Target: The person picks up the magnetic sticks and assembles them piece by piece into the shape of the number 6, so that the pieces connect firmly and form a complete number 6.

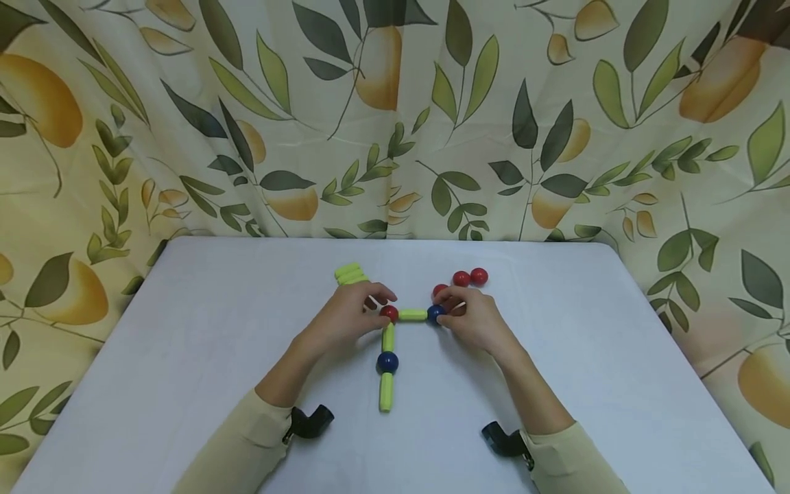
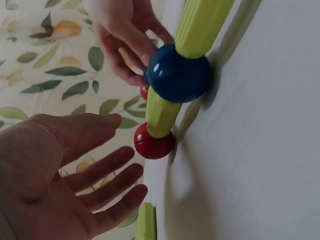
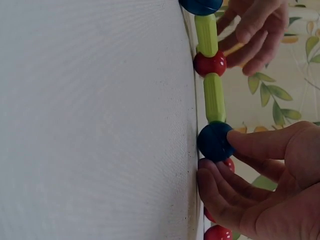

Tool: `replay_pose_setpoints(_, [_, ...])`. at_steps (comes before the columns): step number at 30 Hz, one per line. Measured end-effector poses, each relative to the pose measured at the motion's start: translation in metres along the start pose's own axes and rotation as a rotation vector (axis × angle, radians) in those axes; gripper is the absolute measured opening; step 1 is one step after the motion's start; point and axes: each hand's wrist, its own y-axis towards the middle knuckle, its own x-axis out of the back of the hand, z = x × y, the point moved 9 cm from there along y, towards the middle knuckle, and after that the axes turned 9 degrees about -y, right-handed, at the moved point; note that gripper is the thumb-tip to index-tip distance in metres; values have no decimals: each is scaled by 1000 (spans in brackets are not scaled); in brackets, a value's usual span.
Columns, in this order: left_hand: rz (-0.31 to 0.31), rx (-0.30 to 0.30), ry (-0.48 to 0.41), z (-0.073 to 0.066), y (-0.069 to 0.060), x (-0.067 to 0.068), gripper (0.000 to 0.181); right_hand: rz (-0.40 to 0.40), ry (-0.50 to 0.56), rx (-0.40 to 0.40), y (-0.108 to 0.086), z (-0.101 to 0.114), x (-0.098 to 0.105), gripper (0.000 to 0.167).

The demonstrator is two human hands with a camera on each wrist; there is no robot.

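On the white table, balls and yellow-green rods form an L: a red ball (image 1: 389,313) at the corner, one rod (image 1: 413,315) running right to a blue ball (image 1: 435,314). Another rod (image 1: 387,337) comes toward me to a second blue ball (image 1: 387,362), followed by one more rod (image 1: 385,392). My right hand (image 1: 478,319) pinches the right-hand blue ball (image 3: 216,142) between thumb and fingers. Beside the corner red ball (image 2: 153,141) is my left hand (image 1: 345,319), its fingers (image 2: 112,192) spread and holding nothing; the left wrist view shows a gap to the ball.
Several loose yellow-green rods (image 1: 349,272) lie together behind my left hand. Beyond the right hand sit loose red balls (image 1: 479,276), one partly hidden by its fingers. A curtain (image 1: 432,137) printed with leaves and fruit hangs behind the table (image 1: 185,329).
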Motion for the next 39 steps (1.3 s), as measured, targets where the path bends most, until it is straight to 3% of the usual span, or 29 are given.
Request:
replay_pose_setpoints(3, [62, -15, 38, 1, 11, -4, 37, 3, 1, 3, 0, 0, 0, 26])
replay_pose_setpoints(6, [87, -11, 62, 4, 16, -7, 37, 2, 3, 6, 0, 1, -1, 26])
replay_pose_setpoints(11, [87, 19, 45, 12, 19, -8, 33, 6, 15, 0, -1, 1, -2, 26])
replay_pose_setpoints(39, [89, -28, 91, 12, 20, -8, 27, 10, 8, -19, -1, 1, 0, 26])
